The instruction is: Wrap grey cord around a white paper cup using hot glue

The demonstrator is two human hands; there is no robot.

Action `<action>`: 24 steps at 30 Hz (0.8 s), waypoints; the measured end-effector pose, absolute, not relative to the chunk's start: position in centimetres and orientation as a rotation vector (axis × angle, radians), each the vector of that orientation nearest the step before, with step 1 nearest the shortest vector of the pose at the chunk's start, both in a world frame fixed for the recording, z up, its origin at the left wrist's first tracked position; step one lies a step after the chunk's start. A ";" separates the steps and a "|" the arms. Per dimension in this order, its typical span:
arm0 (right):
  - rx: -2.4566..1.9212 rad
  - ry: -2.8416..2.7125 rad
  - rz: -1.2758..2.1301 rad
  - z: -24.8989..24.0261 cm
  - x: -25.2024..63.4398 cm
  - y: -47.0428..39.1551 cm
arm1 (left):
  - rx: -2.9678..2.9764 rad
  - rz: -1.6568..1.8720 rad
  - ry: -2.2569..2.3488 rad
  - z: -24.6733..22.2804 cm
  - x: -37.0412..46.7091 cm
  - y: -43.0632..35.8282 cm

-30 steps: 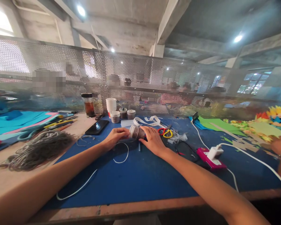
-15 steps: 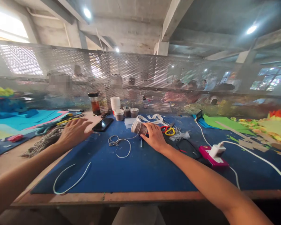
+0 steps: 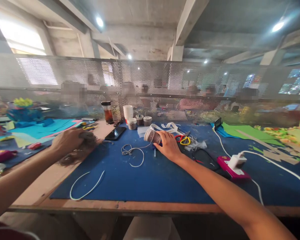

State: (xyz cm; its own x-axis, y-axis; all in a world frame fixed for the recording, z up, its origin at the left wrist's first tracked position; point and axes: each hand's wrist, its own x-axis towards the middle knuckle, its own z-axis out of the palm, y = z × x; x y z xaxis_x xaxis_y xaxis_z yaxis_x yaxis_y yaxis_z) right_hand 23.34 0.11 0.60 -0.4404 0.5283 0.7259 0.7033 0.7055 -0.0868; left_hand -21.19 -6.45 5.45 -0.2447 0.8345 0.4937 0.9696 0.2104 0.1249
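Note:
My left hand [image 3: 67, 142] is closed on a bundle of grey-brown cord [image 3: 88, 140] at the left, over the bare wooden strip; motion smears the strands. My right hand [image 3: 169, 147] wraps round a paper cup wound with cord [image 3: 149, 135], tilted on its side near the middle of the blue mat. From the cup, a loose length of grey cord [image 3: 141, 152] trails leftward in loops. A short curved piece of white cord [image 3: 86, 193] lies near the front edge.
Behind the cup stand white paper cups [image 3: 128, 112] and a jar of dark liquid [image 3: 107, 113]. A phone [image 3: 115, 133] lies between my hands. Scissors [image 3: 185, 141] and a magenta power block [image 3: 231, 168] with a white cable are to the right. A perforated screen [image 3: 160, 80] closes the back.
My left hand has come down, closed on the bundle of cord and shifted it. My right hand stays round the cup. The view has turned slightly left.

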 end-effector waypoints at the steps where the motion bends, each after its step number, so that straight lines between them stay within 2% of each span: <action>1: -0.932 -2.148 -0.294 0.6 23.4 0.1 | -1.710 -0.569 -2.111 6.0 -20.0 -5.9; 4: -0.931 -2.152 -0.298 0.7 23.4 0.0 | -1.829 -0.632 -1.947 7.1 -17.0 -3.6; 8: -0.924 -2.151 -0.292 0.8 23.5 -0.1 | -2.004 -0.675 -1.979 7.2 -13.7 -1.0; 12: -0.922 -2.141 -0.256 0.8 23.3 -0.2 | -2.081 -1.140 -1.805 6.3 -9.1 -0.6; 19: -0.915 -2.083 -0.162 1.0 23.1 -0.5 | -2.651 -2.149 -1.971 3.8 -0.2 -1.4; 21: -0.932 -2.089 -0.163 1.0 23.2 -0.4 | -2.665 -2.340 -1.936 3.3 0.9 -1.3; 24: -0.959 -2.112 -0.181 0.9 23.4 -0.1 | -2.642 -2.447 -1.941 2.5 1.1 -1.0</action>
